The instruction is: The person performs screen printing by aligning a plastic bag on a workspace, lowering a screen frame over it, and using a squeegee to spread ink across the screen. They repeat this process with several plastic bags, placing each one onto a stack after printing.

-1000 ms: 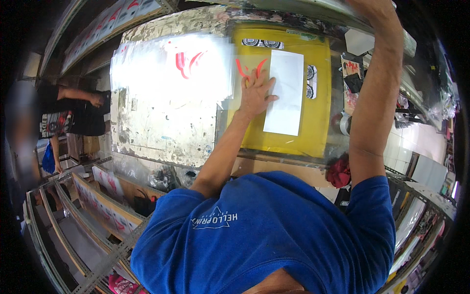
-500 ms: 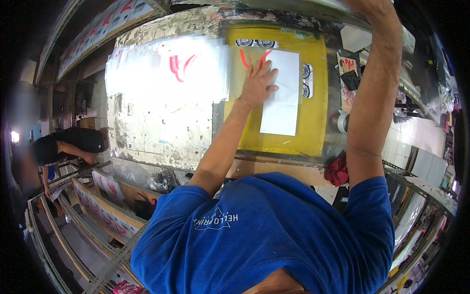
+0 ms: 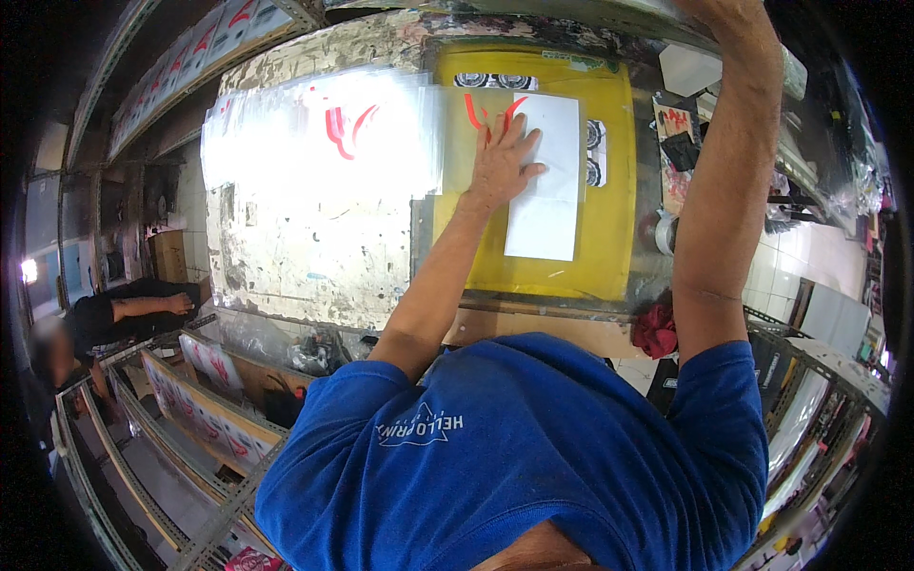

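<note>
My left hand (image 3: 500, 167) lies with spread fingers on a clear plastic sheet (image 3: 455, 143) printed with red strokes, its fingertips over the left edge of a white paper (image 3: 547, 214). Beneath these is a yellow panel (image 3: 600, 247); black-and-white printed pieces (image 3: 595, 173) show beside the paper and above it. Left of the panel, a glossy stack of clear sheets with red marks (image 3: 314, 152) reflects bright light. My right arm stretches up to the top edge, where my right hand (image 3: 719, 11) is at a long grey beam-like edge (image 3: 609, 24); its fingers are out of sight.
The sheets rest on a paint-spotted worktable (image 3: 305, 252). A tape roll (image 3: 665, 233), a red-stained board (image 3: 672, 186) and a dark red cloth (image 3: 655, 331) lie on the right. Metal racks (image 3: 214, 466) with printed sheets stand at lower left, near another person (image 3: 105, 319).
My hands hold nearly the same places. At the left, the other person has shifted, and an arm now stretches out toward the table.
</note>
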A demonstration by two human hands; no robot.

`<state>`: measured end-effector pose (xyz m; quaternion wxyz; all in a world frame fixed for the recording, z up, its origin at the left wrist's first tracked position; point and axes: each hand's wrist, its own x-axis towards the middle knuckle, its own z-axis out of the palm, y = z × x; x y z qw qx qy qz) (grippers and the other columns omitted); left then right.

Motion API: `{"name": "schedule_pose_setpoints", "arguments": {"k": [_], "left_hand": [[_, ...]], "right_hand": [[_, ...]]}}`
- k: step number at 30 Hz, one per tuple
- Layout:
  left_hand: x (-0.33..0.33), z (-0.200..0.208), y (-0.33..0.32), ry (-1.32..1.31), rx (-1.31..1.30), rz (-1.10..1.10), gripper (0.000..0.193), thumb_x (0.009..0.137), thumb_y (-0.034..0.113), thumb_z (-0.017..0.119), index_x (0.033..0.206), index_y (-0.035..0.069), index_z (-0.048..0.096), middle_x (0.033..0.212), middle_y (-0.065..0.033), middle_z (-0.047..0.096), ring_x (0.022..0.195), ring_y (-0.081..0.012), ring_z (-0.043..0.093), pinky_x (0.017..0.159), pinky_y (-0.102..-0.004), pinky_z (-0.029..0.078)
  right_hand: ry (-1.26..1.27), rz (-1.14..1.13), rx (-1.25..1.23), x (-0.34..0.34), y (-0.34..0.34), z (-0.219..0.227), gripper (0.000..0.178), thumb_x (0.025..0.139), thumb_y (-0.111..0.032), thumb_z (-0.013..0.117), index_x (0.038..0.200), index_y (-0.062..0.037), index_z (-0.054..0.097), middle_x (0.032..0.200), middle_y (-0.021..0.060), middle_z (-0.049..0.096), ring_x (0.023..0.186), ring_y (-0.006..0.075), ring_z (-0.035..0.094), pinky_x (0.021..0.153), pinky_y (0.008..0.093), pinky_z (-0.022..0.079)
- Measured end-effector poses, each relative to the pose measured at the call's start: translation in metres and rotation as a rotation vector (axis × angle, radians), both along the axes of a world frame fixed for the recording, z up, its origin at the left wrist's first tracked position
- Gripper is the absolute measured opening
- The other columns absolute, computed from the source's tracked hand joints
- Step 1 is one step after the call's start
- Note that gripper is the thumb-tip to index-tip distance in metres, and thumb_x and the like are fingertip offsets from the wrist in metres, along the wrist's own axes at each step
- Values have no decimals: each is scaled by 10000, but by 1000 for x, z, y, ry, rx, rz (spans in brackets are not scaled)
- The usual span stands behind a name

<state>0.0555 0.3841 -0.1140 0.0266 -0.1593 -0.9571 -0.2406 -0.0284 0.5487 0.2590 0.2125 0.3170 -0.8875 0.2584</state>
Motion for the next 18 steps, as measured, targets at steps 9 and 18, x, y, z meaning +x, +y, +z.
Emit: {"name": "schedule_pose_setpoints", "arguments": {"k": [9,18], "left_hand": [[1,25,-1,185,18,75,665,870,405,696,1434,116,495,1496,-129,442,1418,-363,330,1139,-552,217],[65,155,-36,438,1529,373,957,710,42,839,1496,-55,302,1184,-124,614,1095,-207,583,955,-364,476]], "right_hand": [[-65,-5,-25,1,0,-3,361,788,-217,621,1065,-24,747,980,204,725,842,287,684,776,357,536],[150,5,-8,69,11,-124,439,776,-171,739,1211,-220,697,851,70,655,815,263,622,752,380,457]]}}
